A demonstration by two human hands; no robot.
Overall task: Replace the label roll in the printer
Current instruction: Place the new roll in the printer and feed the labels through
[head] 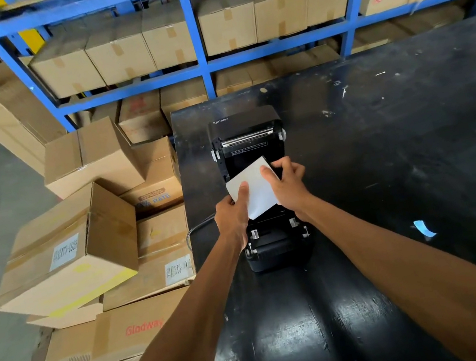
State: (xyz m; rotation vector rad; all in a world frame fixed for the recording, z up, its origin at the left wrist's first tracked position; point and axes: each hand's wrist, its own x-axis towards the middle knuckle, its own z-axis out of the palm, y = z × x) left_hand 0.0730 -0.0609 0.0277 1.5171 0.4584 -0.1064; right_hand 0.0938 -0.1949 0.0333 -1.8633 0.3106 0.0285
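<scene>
A black label printer [268,240] stands on the black table [384,154] with its lid [245,129] swung up and open toward the shelves. Above the open bay I hold a white sheet of label paper [255,188], tilted. My left hand [233,216] grips its lower left edge with the thumb on top. My right hand [288,184] pinches its right edge, thumb lying on the paper. The roll itself and most of the printer's bay are hidden behind the sheet and my hands.
A grey cable [197,230] leaves the printer's left side over the table edge. Stacked cardboard boxes [83,249] crowd the floor to the left. Blue shelving [194,29] full of boxes stands behind the table. A blue tape scrap [425,228] lies on the right.
</scene>
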